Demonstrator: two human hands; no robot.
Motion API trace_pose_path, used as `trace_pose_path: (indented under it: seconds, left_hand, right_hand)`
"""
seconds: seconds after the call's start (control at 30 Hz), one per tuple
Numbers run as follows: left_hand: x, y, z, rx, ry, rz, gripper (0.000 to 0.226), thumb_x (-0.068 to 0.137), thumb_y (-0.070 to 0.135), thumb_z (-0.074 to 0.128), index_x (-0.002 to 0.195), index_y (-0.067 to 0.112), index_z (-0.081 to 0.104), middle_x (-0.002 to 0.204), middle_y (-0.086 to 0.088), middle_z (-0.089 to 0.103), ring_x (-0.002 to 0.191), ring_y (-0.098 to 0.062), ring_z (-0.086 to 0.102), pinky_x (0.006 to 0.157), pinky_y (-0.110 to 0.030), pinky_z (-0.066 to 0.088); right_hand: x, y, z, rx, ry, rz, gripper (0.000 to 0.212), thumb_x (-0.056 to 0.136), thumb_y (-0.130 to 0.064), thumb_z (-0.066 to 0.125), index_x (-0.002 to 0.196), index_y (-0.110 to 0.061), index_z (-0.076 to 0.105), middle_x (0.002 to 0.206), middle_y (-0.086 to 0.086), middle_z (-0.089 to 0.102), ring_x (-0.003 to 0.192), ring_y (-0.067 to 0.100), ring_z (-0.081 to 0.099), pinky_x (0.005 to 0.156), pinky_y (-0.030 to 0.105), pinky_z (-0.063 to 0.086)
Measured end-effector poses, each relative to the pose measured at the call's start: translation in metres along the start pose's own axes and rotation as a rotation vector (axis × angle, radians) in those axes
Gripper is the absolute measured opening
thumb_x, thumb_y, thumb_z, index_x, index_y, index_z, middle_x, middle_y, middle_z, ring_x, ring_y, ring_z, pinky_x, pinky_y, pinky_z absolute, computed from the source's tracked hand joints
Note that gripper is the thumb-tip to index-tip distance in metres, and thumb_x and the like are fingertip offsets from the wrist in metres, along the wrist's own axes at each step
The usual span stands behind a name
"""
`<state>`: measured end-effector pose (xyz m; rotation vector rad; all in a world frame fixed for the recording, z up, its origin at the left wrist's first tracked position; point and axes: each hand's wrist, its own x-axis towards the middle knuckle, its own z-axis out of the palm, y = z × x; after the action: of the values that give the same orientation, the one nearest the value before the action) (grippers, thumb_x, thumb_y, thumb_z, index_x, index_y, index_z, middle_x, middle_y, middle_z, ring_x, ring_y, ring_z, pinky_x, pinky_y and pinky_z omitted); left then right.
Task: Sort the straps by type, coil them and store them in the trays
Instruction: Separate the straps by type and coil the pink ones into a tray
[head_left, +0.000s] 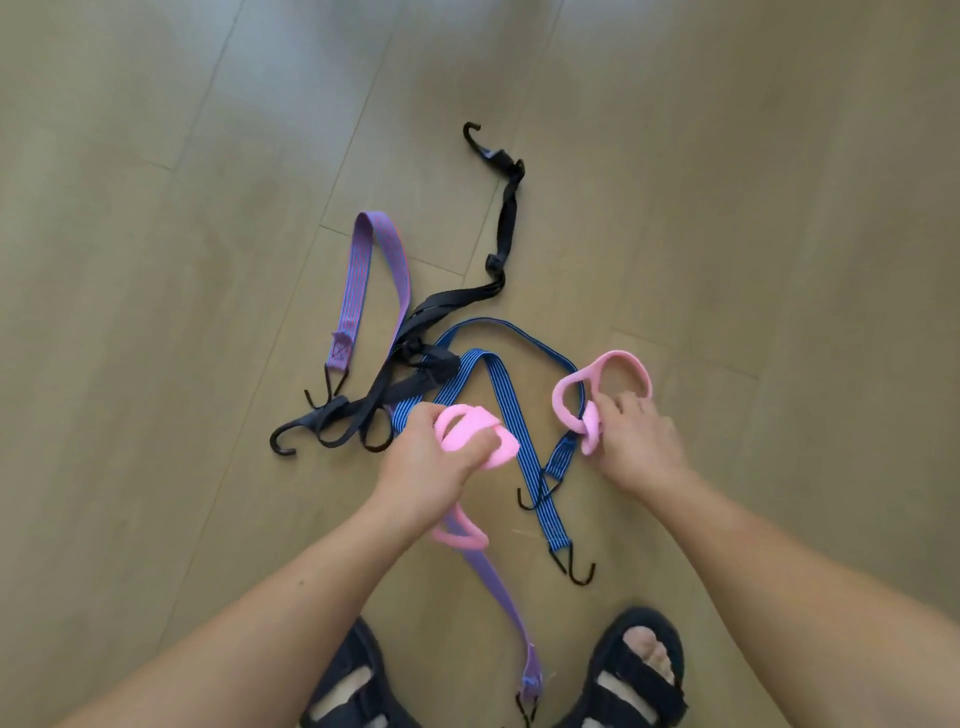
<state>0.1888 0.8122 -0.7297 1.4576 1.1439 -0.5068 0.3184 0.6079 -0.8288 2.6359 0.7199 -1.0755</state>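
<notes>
The purple strap (354, 280) vanishes under the black strap (508, 208) and the left hand (426, 462). Its near hook (522, 709) is cut by the bottom edge, as are both sandals (615, 657). Curled fingers hide part of the pink strap (467, 434) — whether it joins the pink loop (608, 371) at the right hand (636, 441) cannot be told. The pink edges are blurred.

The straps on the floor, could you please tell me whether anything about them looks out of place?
Yes. The black strap, purple strap and blue strap lie crossed over one another in a loose tangle on the floor. They are mixed together and none of them is coiled.
</notes>
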Motion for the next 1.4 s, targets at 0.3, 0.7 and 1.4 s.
trace_pose_path:
  seconds: [0.3, 0.7, 1.4]
  left_hand:
    - [-0.052, 0.043, -0.003, 0.093, -0.033, -0.031, 0.057, 0.069, 0.061, 0.072, 0.107, 0.020, 0.060, 0.094, 0.000, 0.063, 0.061, -0.011, 0.055, 0.054, -0.027, 0.042]
    - [-0.301, 0.253, -0.024, 0.169, -0.222, 0.174, 0.017, 0.074, 0.025, 0.055, 0.086, 0.014, 0.058, 0.073, 0.002, 0.060, 0.062, -0.016, 0.057, 0.061, -0.022, 0.047]
    - [-0.596, 0.384, -0.027, 0.609, -0.513, 0.764, 0.056, 0.099, 0.016, 0.049, 0.148, 0.012, 0.024, 0.092, 0.006, 0.075, 0.066, -0.002, 0.065, 0.056, -0.024, 0.054]
  right_hand:
    - [-0.075, -0.014, -0.059, 1.119, 0.169, 0.214, 0.005, 0.095, -0.030, 0.055, 0.098, -0.034, 0.054, 0.087, -0.019, 0.060, 0.079, 0.001, 0.058, 0.062, 0.021, 0.039]
    - [-0.316, 0.027, -0.325, 2.001, 0.111, 0.113, 0.024, 0.092, -0.031, 0.063, 0.099, -0.009, 0.070, 0.072, 0.001, 0.063, 0.057, 0.016, 0.050, 0.053, 0.027, 0.041]
    - [-0.673, 0.071, -0.475, 1.822, 0.637, 0.237, 0.021, 0.095, -0.011, 0.062, 0.116, -0.014, 0.062, 0.089, 0.010, 0.073, 0.068, 0.013, 0.066, 0.060, 0.020, 0.054]
